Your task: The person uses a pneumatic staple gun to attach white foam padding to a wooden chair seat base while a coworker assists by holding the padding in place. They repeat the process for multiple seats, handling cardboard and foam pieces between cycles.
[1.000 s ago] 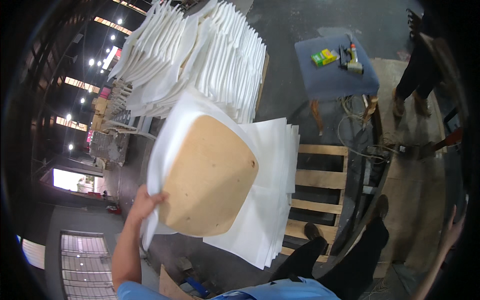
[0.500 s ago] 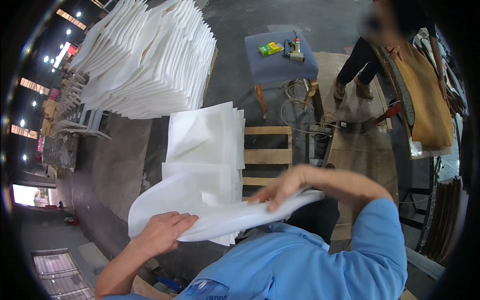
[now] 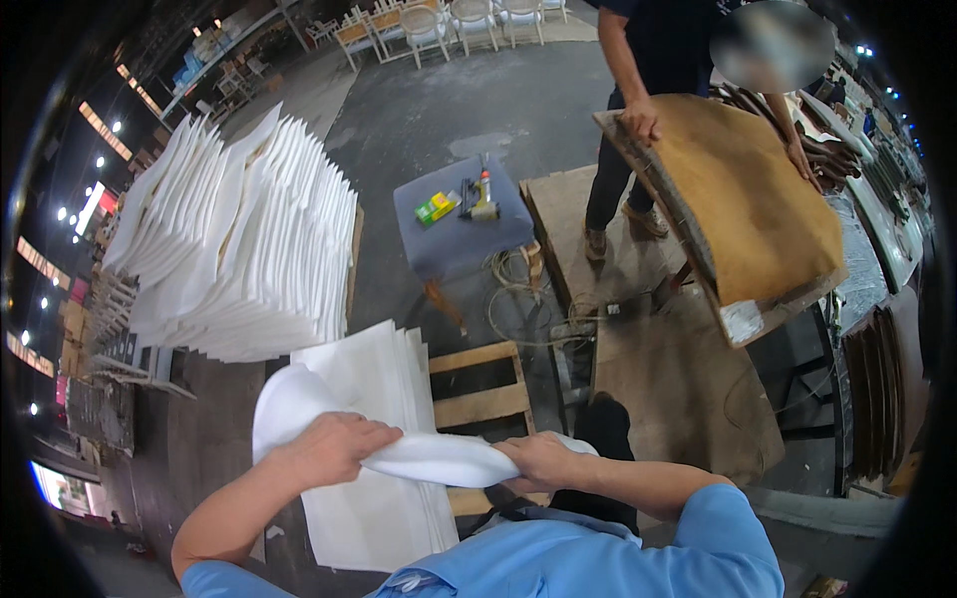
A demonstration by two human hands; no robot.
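A soft white padding sheet [image 3: 439, 458] is bunched into a narrow band between my two hands, with one end flaring out in a rounded fold on the left. My left hand [image 3: 334, 448] closes over the band near that fold. Further right, my right hand [image 3: 543, 461] is wrapped round the band, and a short end sticks out past it. Beneath the held sheet lies a low stack of white padding sheets [image 3: 384, 528], partly hidden by my left arm and the sheet.
A tall pile of white sheets [image 3: 239, 239] stands left. Beyond a wooden pallet [image 3: 480, 406], a grey padded stool [image 3: 464, 249] carries a nail gun [image 3: 483, 211] and a green-yellow box [image 3: 436, 208]. Hoses [image 3: 513, 279] lie beside it. At right, a co-worker [image 3: 638, 130] holds a brown-covered panel [image 3: 748, 199].
My right hand has moved left along the sheet and gripped it; the sheet is more tightly bunched. My view has tilted up. The co-worker's hands now show on the panel.
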